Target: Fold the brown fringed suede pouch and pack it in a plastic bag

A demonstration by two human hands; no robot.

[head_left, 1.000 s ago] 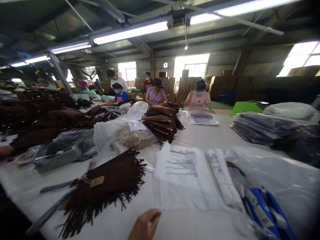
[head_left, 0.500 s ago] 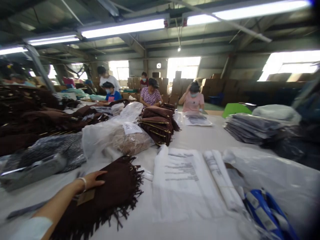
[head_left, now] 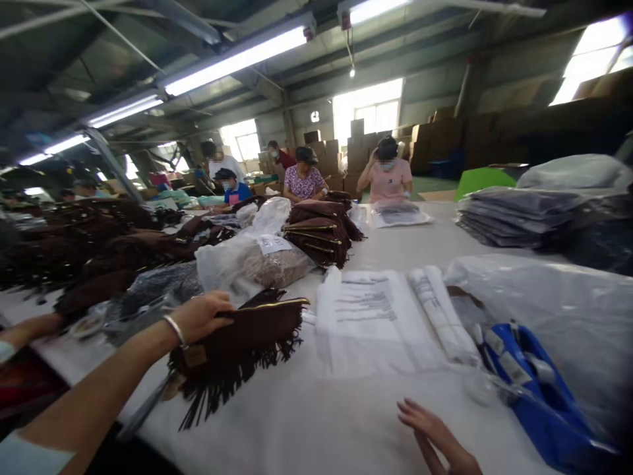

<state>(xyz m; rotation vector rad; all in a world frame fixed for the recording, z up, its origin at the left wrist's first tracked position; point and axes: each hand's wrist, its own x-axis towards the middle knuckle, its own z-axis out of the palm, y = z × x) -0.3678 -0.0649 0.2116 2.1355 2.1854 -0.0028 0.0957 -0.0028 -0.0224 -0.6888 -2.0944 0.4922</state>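
Observation:
My left hand [head_left: 205, 315], with a bracelet at the wrist, grips the upper edge of a dark brown fringed pouch [head_left: 262, 330]. A gold zipper runs along the pouch's top, its fringe hangs down toward the white table, and a small tan tag [head_left: 194, 356] shows near my wrist. At lower right, my right hand [head_left: 438, 435] is over the table with its fingers stretched out and nothing in them. Printed clear plastic bags [head_left: 370, 316] lie flat between the hands, beside a rolled plastic bundle [head_left: 442, 316].
A blue tape dispenser [head_left: 539, 389] stands at right. Stacked brown pouches [head_left: 316, 231] and a bulging plastic bag [head_left: 257, 264] lie ahead. Grey packs [head_left: 519, 214] are piled at back right. Another person's hand [head_left: 42, 325] reaches in at left; co-workers sit across the table.
My left hand has lifted the pouch's zipper edge, so the pouch now tilts up with its fringe hanging. My right hand and another person's arm at left have come into view.

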